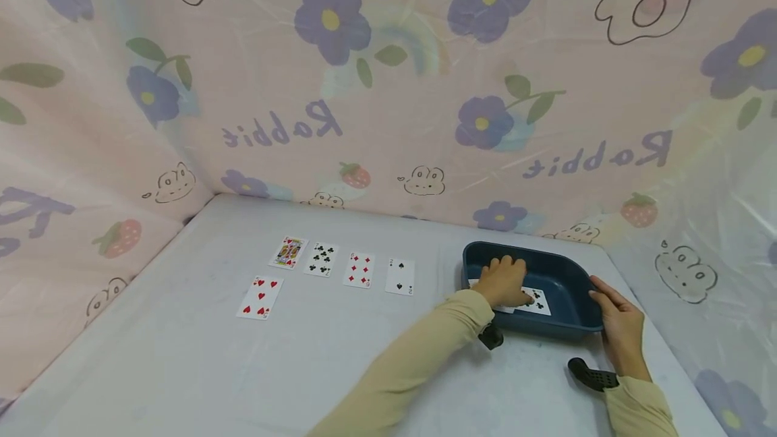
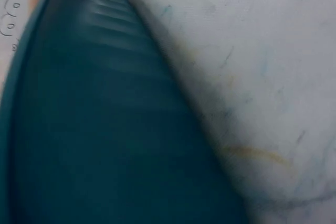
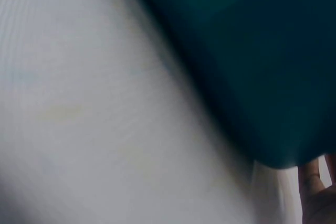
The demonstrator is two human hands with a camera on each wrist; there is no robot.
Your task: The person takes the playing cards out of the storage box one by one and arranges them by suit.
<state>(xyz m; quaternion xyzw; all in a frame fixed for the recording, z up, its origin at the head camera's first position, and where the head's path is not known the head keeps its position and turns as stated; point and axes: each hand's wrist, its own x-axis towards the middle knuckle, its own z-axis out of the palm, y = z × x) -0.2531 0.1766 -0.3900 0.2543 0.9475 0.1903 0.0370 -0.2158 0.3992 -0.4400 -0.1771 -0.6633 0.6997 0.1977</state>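
My left hand [image 1: 502,282] reaches down into a dark blue plastic tray [image 1: 570,282], fingers bent over the playing cards inside. One of these, a card with black clubs [image 1: 535,302], lies face up by its thumb side; another card is partly hidden under the hand. I cannot tell whether the fingers pinch a card. My right hand [image 1: 622,326] grips the tray's right end at the rim. In the left wrist view the tray wall [image 2: 115,108] fills much of the picture. The right wrist view catches fingers [image 3: 311,179] against the tray's corner.
Left of the tray, face-up cards lie in a row on the white tabletop [image 1: 182,356]: a king [image 1: 288,253], a black clubs card [image 1: 322,259], a six of diamonds [image 1: 359,270] and a two of spades [image 1: 400,276]. A five of hearts [image 1: 259,297] lies below the king. Patterned curtains surround the table.
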